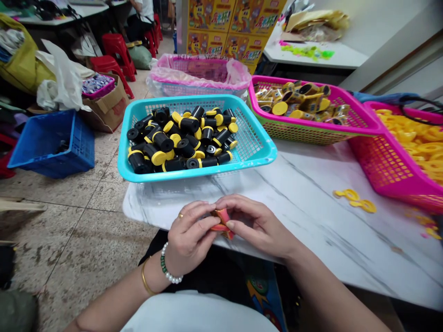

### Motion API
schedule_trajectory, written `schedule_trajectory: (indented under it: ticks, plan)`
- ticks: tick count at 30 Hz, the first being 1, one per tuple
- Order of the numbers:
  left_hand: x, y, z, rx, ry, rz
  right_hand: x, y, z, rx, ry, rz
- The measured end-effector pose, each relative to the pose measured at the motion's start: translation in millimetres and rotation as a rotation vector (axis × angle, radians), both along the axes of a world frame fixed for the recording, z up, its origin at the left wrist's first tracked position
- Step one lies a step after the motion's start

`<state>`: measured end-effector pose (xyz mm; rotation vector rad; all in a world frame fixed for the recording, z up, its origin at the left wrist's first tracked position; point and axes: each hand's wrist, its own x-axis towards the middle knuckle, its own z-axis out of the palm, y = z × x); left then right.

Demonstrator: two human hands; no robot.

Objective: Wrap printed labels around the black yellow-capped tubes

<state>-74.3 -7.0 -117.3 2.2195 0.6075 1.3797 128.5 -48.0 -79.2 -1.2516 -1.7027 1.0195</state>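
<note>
Both hands meet at the near edge of the marble-patterned table [284,193]. Between their fingertips is a small pink-and-orange piece [223,216], partly covered, whose kind I cannot make out. My left hand [194,233] is closed on its left side, with a ring and a beaded bracelet showing. From the right, my right hand [258,226] pinches the same piece between thumb and fingers. Just beyond the hands stands a turquoise basket [197,174] holding many black cylinders with yellow caps [166,143].
Right of it, a pink basket [311,122] holds yellow-and-black parts; another pink basket [384,161] holds yellow pieces. Loose yellow ring pieces [356,200] lie on the tabletop. A plastic-lined basket [199,83] and printed cartons [228,27] stand behind. A blue crate [51,147] is on the floor.
</note>
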Motion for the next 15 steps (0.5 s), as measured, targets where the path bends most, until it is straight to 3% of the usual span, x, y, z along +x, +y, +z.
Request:
schedule_trajectory:
  ticks: [15]
  plan:
    - [1.7, -2.5, 0.1, 0.03, 0.002, 0.036, -1.0, 2.1, 3.6, -0.018, -0.052, -0.004]
